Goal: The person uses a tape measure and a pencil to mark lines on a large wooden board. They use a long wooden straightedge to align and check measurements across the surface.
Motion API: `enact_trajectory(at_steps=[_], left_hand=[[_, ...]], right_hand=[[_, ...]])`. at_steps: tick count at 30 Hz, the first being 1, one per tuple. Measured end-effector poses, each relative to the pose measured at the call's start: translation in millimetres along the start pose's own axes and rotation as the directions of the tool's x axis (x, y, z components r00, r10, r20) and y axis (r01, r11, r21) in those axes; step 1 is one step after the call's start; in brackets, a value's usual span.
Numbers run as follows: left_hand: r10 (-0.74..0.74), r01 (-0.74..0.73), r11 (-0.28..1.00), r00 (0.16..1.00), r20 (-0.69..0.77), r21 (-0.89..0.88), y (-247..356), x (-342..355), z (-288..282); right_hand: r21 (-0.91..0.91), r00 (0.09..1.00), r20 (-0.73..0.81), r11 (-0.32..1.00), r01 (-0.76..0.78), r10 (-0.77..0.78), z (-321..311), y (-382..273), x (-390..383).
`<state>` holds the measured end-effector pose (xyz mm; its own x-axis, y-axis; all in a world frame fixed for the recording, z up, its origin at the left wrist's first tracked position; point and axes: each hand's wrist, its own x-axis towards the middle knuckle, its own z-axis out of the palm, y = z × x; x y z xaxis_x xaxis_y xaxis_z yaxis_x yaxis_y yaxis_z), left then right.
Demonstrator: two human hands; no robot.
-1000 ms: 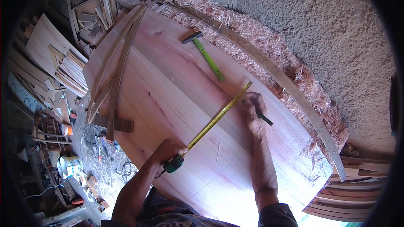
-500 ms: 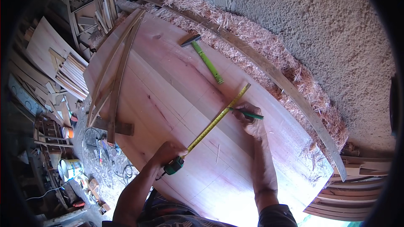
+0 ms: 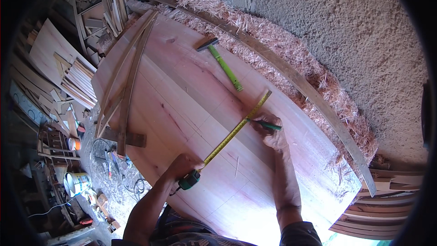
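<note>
A yellow tape measure (image 3: 227, 138) is drawn out diagonally over a wide pinkish wooden panel (image 3: 159, 86). Its green and black case lies under my left hand (image 3: 183, 167), which is closed around the case near the panel's lower left edge. Fingers of my right hand (image 3: 274, 133) pinch a green pencil (image 3: 268, 125), its tip beside the tape's blade a little below the blade's free end. Pencil lines cross the wood. Beyond the tape rests a hammer (image 3: 225, 68) with a bright green handle and dark head.
Curved wooden strips (image 3: 132, 82) lie across the panel's left end. One long bent slat (image 3: 291, 70) runs along its far edge, beside heaped wood shavings (image 3: 255, 29) and a rough wall (image 3: 341, 32). A white bucket (image 3: 75, 183) and cables are on the floor at left.
The pencil and right fingers have shifted slightly left and down along the tape. My left hand and the tape stay almost where they were.
</note>
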<state>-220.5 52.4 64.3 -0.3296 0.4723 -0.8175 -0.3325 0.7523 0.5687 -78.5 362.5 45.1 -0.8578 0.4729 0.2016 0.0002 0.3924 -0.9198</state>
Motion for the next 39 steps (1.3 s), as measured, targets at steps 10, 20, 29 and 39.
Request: enact_trajectory(at_steps=[10,20,29,39], left_hand=[[-0.003,0.003,1.000,1.000,0.008,-0.026,-8,5,-1],[-0.020,0.020,0.999,1.000,0.000,-0.031,-4,2,-1],[-0.003,0.004,0.998,1.000,0.013,-0.057,-5,6,-1],[-0.045,0.047,0.996,0.998,0.035,-0.079,7,-2,3]], right_hand=[[-0.039,0.999,-0.035,0.999,0.000,-0.001,3,-1,0],[-0.020,0.995,-0.042,0.996,0.087,-0.088,3,-12,4],[-0.028,0.989,-0.065,0.991,0.132,-0.134,4,1,1],[-0.074,0.964,-0.125,0.971,0.226,-0.234,4,6,2]])
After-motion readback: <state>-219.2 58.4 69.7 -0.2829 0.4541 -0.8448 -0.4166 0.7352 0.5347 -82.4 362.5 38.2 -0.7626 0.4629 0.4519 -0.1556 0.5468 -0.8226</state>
